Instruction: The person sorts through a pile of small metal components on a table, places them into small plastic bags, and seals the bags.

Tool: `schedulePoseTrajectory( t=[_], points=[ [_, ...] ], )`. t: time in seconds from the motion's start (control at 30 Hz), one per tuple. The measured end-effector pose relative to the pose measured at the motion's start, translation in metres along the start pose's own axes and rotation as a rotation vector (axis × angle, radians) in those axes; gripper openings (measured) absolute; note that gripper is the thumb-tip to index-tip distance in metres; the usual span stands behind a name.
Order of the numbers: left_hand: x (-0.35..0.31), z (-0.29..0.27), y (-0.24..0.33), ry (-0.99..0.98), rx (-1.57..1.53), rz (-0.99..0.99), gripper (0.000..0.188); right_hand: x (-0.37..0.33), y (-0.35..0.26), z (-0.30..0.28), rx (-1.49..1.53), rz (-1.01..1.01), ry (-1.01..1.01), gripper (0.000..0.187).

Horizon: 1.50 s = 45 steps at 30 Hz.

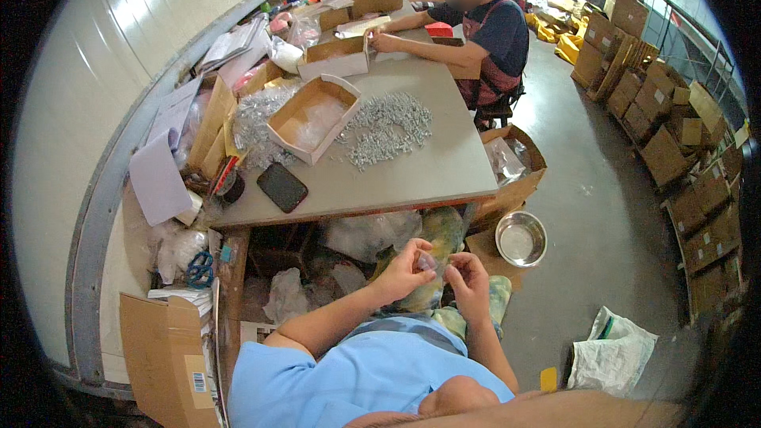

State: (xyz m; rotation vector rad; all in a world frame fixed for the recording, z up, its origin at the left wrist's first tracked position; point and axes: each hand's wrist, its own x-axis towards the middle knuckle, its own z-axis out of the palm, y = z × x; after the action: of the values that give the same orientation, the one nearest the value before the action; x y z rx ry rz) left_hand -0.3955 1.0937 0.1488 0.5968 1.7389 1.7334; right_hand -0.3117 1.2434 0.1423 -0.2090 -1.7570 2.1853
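Presently, a small clear bag [432,263] is pinched between closed fingers of left hand [406,268] and right hand [469,277], near the surface [428,166], for close handling.

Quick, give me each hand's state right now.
Left hand: pinched on a small clear bag.
Right hand: pinched on the same bag.

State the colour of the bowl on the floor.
Shiny silver metal bowl, seen in the head view.

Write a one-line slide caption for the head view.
Both hands, left hand and right hand, pinch a small clear bag below the table.
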Motion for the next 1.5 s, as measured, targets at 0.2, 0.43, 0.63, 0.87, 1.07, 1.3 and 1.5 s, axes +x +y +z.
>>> schedulePoseTrajectory(
  t=[0.2,0.43,0.63,0.87,1.07,1.3,1.5],
  points=[
    [0.01,0.005,0.006,-0.037,0.079,0.031,0.044,0.015,0.001,-0.001,-0.184,-0.019,-0.043,0.029],
    [0.039,-0.007,0.036,-0.085,0.113,0.074,0.038,0.047,-0.021,0.001,-0.092,0.1,0.075,0.023],
    [0.068,-0.03,0.027,-0.054,0.077,0.26,0.031,0.081,-0.028,0.01,-0.135,0.149,0.043,0.023],
    [0.064,-0.066,0.026,0.14,-0.244,0.156,0.02,0.108,-0.005,0.017,-0.243,0.257,-0.159,0.012],
    [0.034,-0.1,0.03,0.452,-0.551,0.169,0.016,0.16,-0.019,0.058,-0.733,0.242,-0.541,0.011],
    [0.003,-0.13,-0.012,0.547,-0.331,0.076,0.017,0.282,-0.015,0.165,-1.104,-0.465,-0.669,0.013],
    [-0.017,-0.135,-0.022,0.586,-0.313,0.043,0.013,0.336,0.014,0.212,-1.461,-0.822,-0.969,0.011]
  ],
)
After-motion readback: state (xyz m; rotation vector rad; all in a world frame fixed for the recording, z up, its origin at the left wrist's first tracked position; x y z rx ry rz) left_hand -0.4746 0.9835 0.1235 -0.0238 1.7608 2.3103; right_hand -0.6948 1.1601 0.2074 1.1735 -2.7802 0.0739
